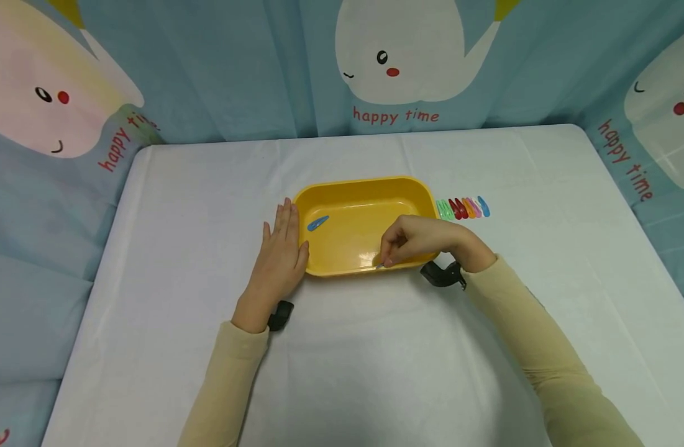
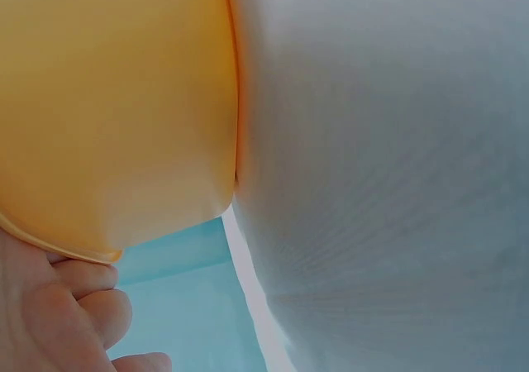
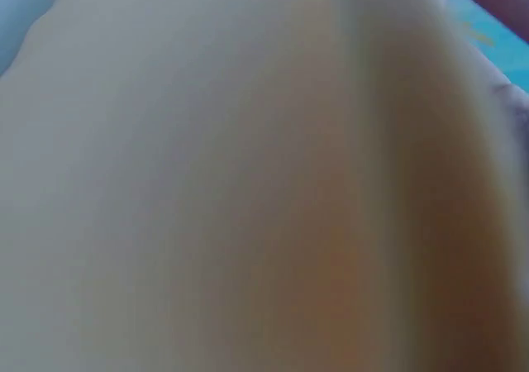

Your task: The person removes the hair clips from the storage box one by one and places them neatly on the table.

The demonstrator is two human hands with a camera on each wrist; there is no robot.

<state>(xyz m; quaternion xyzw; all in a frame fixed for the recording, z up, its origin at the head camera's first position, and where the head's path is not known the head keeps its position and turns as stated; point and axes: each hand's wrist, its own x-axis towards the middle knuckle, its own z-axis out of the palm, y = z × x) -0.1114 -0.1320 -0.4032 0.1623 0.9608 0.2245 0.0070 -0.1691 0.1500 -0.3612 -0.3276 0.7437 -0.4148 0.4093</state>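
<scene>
In the head view a yellow tray [image 1: 353, 249] lies on the table, with one blue snap hair clip [image 1: 318, 223] inside near its left end. My left hand [image 1: 277, 254] rests with straight fingers against the tray's left rim. In the left wrist view, fingers [image 2: 62, 314] of that hand touch the tray's edge. Over the tray's front right part, my right hand [image 1: 417, 239] pinches a small hair clip [image 1: 379, 266] close to the front rim; only a bluish tip of it shows. The right wrist view is mostly blurred and does not show the fingertips.
Just right of the tray, several snap hair clips [image 1: 463, 208] in green, red, orange, pink, white and blue lie in a row. A white cloth [image 1: 207, 186] covers the table. Blue curtains [image 1: 235, 68] with whale prints hang behind and at the sides.
</scene>
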